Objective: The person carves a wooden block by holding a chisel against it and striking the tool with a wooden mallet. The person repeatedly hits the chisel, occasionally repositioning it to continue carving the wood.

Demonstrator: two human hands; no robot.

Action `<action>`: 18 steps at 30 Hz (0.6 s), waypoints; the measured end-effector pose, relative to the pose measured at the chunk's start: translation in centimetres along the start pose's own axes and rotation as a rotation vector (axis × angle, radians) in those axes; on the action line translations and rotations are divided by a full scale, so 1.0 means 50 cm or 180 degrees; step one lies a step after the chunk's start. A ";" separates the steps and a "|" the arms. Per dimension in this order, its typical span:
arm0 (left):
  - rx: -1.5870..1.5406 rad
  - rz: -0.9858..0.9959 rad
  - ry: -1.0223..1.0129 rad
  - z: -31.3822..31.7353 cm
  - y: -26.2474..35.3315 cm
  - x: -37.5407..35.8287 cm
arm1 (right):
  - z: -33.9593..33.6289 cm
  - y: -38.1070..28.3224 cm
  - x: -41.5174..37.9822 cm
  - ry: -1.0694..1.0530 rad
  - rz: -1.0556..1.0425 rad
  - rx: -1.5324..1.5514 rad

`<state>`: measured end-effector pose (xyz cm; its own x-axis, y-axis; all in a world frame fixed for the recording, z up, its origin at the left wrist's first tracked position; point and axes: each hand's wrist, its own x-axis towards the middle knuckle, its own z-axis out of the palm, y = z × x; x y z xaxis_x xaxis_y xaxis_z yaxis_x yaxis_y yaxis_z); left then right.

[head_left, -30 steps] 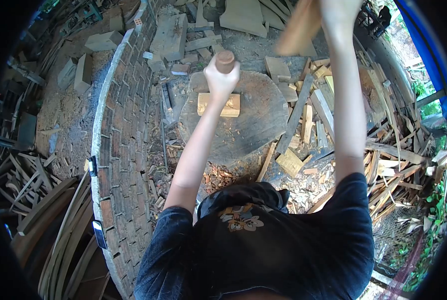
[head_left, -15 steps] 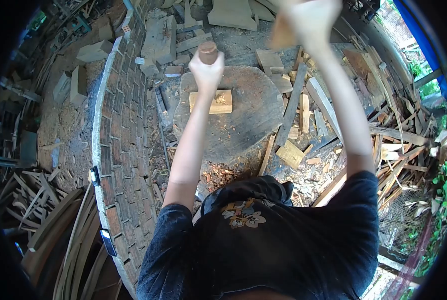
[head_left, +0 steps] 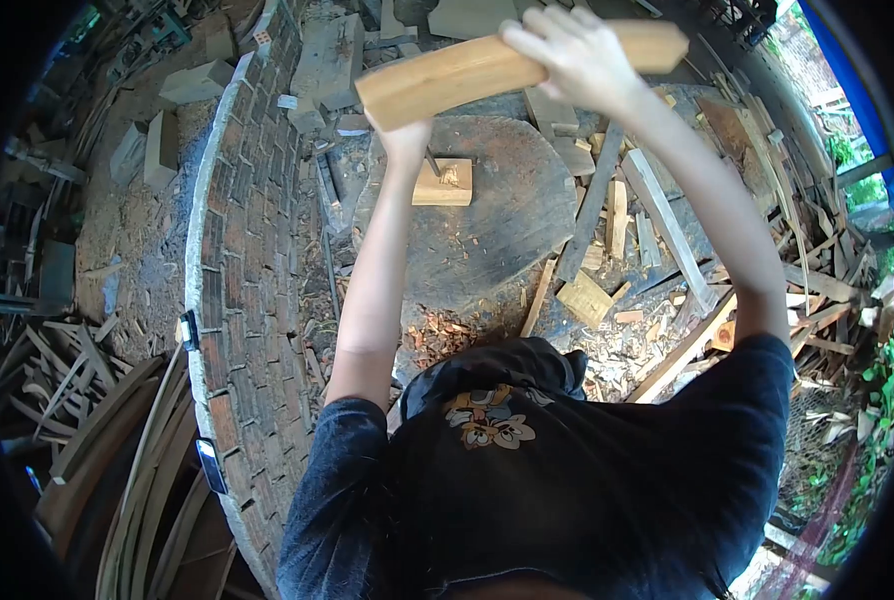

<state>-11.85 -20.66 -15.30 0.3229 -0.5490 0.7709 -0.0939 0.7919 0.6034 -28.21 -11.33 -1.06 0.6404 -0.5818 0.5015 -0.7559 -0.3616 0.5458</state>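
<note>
My right hand [head_left: 579, 62] is wrapped round a thick, slightly curved length of wood [head_left: 457, 72], held crosswise. The wood's left end covers the top of my left hand [head_left: 405, 142], whose lower part shows with the wrist below. That hand is closed round the handle of a chisel [head_left: 432, 162]; only its thin dark shank shows, pointing down at a small wooden block [head_left: 447, 190]. A rough, cut hollow marks the block's upper face. Under the block is a broad round wooden stump [head_left: 477, 250] with chips scattered on it.
A low brick wall [head_left: 252, 220] runs along the left, with a phone [head_left: 211, 466] on its edge. Offcuts and a long grey batten [head_left: 587, 205] lie right of the stump. Wood shavings [head_left: 437, 335] cover the ground in front. Stacked curved timbers [head_left: 157, 480] fill the lower left.
My right hand has brought the length of wood down and left, over the top of the chisel. The chisel handle's end, visible before, is now covered. The view has shifted slightly.
</note>
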 end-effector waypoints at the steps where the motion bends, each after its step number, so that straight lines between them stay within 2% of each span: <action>1: -0.0777 -0.0486 -0.0211 -0.001 0.007 0.000 | -0.009 0.014 -0.004 0.0066 0.0230 -0.0263; 2: -0.0789 -0.0469 -0.0174 -0.001 0.002 0.005 | -0.045 0.028 0.017 0.0158 0.0433 -0.0530; 3: -0.0617 -0.0713 -0.0277 -0.009 -0.010 0.004 | -0.070 0.034 0.042 0.0489 0.1123 -0.0494; 4: -0.0428 -0.0981 -0.0408 -0.020 -0.018 -0.002 | -0.078 0.041 0.063 0.1640 0.1528 0.0073; 6: -0.0483 -0.1151 -0.0437 -0.022 -0.021 -0.005 | -0.092 0.053 0.087 0.2969 0.2190 0.1692; 7: -0.0543 -0.1106 -0.0431 -0.019 -0.020 -0.001 | -0.087 0.029 0.088 0.3266 0.2800 0.2865; 8: -0.0596 -0.1049 -0.0431 -0.019 -0.020 0.002 | -0.036 0.032 0.078 0.3215 0.2579 0.2724; 9: -0.0538 -0.1068 -0.0482 -0.020 -0.019 0.003 | -0.030 -0.012 0.077 0.2386 0.2144 0.2008; 10: -0.0542 -0.1038 -0.0481 -0.013 -0.018 0.008 | -0.010 -0.029 0.051 0.0617 0.1613 0.1547; 11: -0.0588 -0.0807 -0.0353 -0.008 -0.016 0.007 | 0.006 -0.049 0.046 -0.0219 0.0575 0.0622; 12: -0.0640 -0.0587 -0.0235 -0.004 -0.014 0.005 | 0.009 -0.040 0.039 -0.0204 0.0406 0.0442; 14: -0.0440 -0.0445 -0.0175 -0.009 -0.009 0.006 | -0.002 -0.005 0.047 0.0441 0.0701 0.0322; 15: -0.0419 -0.0696 -0.0322 -0.019 -0.005 0.003 | -0.033 0.003 0.065 0.0440 0.1252 0.0357; 16: -0.0386 -0.0950 -0.0475 -0.027 -0.004 0.004 | -0.067 0.011 0.084 0.0581 0.1999 0.0877; 17: -0.0335 -0.0939 -0.0427 -0.025 -0.002 0.006 | -0.081 0.023 0.099 0.1298 0.2351 0.1635; 18: -0.0325 -0.0950 -0.0428 -0.026 -0.009 0.008 | -0.090 0.033 0.105 0.2057 0.2303 0.1544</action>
<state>-10.47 -20.89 -15.55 0.1943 -0.7855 0.5876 0.0829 0.6100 0.7880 -25.50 -11.70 5.51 -0.1355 -0.3305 0.9340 -0.8657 -0.4191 -0.2739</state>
